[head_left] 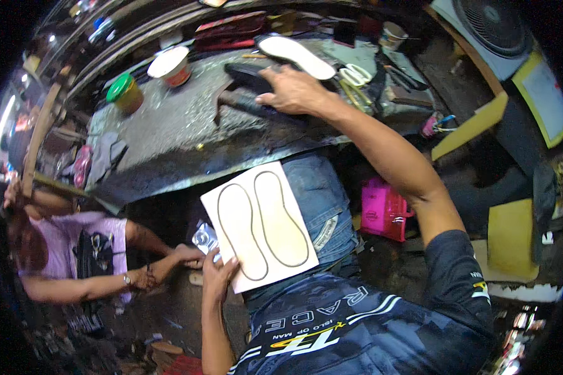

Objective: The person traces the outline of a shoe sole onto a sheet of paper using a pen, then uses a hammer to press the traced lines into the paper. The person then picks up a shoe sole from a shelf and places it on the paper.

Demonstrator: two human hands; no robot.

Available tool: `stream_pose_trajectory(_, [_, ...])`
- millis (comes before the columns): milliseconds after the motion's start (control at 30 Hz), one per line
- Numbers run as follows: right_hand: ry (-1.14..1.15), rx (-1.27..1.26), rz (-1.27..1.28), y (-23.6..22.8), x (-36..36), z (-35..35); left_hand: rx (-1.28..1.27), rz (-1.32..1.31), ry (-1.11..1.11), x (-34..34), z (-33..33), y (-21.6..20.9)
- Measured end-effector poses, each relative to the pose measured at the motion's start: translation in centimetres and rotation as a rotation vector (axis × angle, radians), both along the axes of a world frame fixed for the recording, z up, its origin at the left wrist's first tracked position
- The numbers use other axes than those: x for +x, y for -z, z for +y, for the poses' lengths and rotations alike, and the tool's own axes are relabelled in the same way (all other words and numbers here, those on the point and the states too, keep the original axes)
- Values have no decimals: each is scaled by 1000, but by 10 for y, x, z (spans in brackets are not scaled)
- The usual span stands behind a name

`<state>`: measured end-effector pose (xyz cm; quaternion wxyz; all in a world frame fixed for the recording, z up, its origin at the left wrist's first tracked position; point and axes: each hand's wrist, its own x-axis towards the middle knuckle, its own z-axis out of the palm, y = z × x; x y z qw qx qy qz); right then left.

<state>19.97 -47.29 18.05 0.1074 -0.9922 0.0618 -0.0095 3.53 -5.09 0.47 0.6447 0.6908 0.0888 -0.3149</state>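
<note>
My left hand (220, 275) grips the lower left edge of a pale rectangular sheet (261, 232), which lies across my lap. Two dark sole outlines are drawn on it side by side. Over the workbench, my right hand (292, 91) has its fingers curled on a black, sole-shaped piece (244, 74), partly hidden under the palm. Beside the thumb lies a dark hammer (241, 102). A white sole (297, 56) rests just beyond the right hand. To its right are white-handled scissors (355, 75) and yellow-handled pliers (351, 94).
A green-lidded jar (125, 94) and a white tub (170, 66) stand on the workbench (162, 125). At the left sits another person (87, 250), one hand close to my left hand. A pink bag (381, 209) is to my right; a fan (491, 25) stands at the far right.
</note>
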Motion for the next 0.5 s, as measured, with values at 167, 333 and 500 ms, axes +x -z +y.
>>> stream_pose_trajectory(167, [-20, 0, -277, -4, -7, -24, -238, 17, 97, -36, 21, -7])
stream_pose_trajectory(333, [312, -224, -392, -21, -31, -110, -424, 94, 99, -36, 46, -10])
stream_pose_trajectory(500, [432, -427, -198, -12, -44, -136, -351, -13, 113, -12, 48, 12])
